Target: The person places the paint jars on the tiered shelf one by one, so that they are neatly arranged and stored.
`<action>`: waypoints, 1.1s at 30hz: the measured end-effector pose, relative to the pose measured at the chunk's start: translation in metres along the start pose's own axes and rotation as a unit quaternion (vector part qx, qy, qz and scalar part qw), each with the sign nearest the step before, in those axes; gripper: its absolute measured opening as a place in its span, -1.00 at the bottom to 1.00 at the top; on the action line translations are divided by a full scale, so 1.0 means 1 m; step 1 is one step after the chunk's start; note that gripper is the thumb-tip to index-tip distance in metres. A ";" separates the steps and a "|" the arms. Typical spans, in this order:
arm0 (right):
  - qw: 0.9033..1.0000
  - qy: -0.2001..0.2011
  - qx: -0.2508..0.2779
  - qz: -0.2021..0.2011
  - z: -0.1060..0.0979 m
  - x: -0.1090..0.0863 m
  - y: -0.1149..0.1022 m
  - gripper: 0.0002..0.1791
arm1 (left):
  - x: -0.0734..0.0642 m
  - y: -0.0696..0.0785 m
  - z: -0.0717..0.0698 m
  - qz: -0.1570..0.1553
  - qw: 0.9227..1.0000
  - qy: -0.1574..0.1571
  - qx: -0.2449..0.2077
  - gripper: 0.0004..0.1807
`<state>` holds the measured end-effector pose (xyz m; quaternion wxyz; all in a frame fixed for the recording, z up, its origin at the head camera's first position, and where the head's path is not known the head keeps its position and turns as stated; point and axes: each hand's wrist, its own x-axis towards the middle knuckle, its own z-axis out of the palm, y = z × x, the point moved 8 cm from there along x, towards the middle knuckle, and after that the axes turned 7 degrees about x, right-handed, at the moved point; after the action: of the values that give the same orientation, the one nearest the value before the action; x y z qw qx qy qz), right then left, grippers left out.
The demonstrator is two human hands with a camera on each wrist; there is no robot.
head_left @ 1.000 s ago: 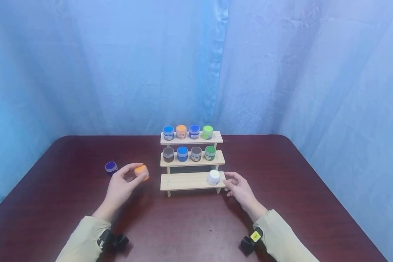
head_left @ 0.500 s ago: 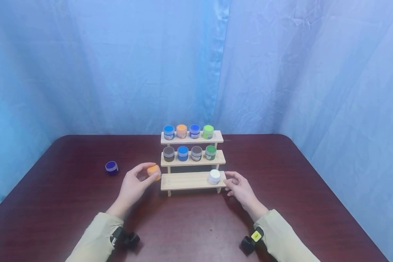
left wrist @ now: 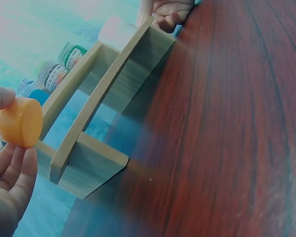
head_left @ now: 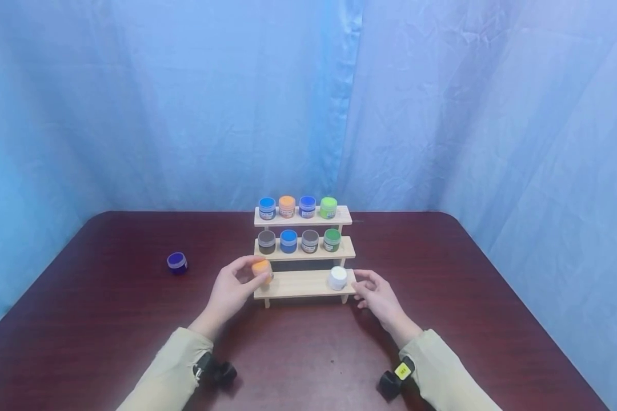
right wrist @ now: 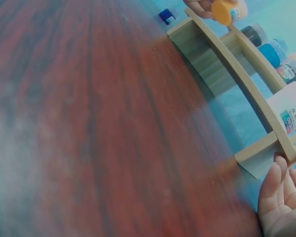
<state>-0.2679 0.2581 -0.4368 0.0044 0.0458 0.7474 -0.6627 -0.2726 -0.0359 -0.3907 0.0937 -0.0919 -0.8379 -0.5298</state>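
My left hand (head_left: 232, 291) pinches an orange paint jar (head_left: 263, 270) between thumb and fingers, over the left end of the lowest step of a three-tier wooden display stand (head_left: 299, 285). In the left wrist view the orange jar (left wrist: 20, 122) is tilted, and the step's edge lies just beside it. My right hand (head_left: 379, 298) grips the right end of that step, thumb above and fingers below, as the right wrist view shows with the hand (right wrist: 285, 197) at the stand's corner. Next to it a white jar (head_left: 337, 278) with a printed label stands on the step.
On the middle step stand several jars, among them a dark green jar (head_left: 332, 240). The top step bears several more, including a light green jar (head_left: 328, 208). A purple-blue jar (head_left: 177, 263) sits on the dark red table (head_left: 108, 319) at left. A blue curtain (head_left: 211, 103) hangs behind.
My left hand has carried the orange jar rightward from beside the stand to over the left end of the lowest step. The right hand stays at the step's right end.
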 end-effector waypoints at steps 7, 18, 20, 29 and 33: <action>1.000 -0.003 0.001 -0.001 0.001 0.000 0.000 -0.58 | 0.000 0.003 0.013 0.000 1.000 -0.022 -0.006 -0.61; 1.000 -0.002 0.000 -0.002 0.002 0.000 0.000 -0.59 | -0.001 0.012 0.036 0.002 0.999 -0.050 0.008 -0.62; 1.000 -0.001 -0.001 -0.001 0.002 0.000 0.000 -0.59 | -0.001 0.014 0.039 0.008 0.998 -0.054 0.015 -0.63; 1.000 0.001 -0.006 -0.004 -0.001 0.000 0.001 -0.58 | -0.001 0.024 0.055 0.034 0.996 -0.077 0.030 -0.61; 1.000 0.001 0.001 -0.003 0.000 0.000 0.001 -0.59 | -0.001 0.028 0.060 0.035 0.995 -0.086 0.036 -0.60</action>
<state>-0.2684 0.2580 -0.4376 0.0019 0.0439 0.7472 -0.6632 -0.2685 0.0302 -0.3921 0.0433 -0.1628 -0.8577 -0.4857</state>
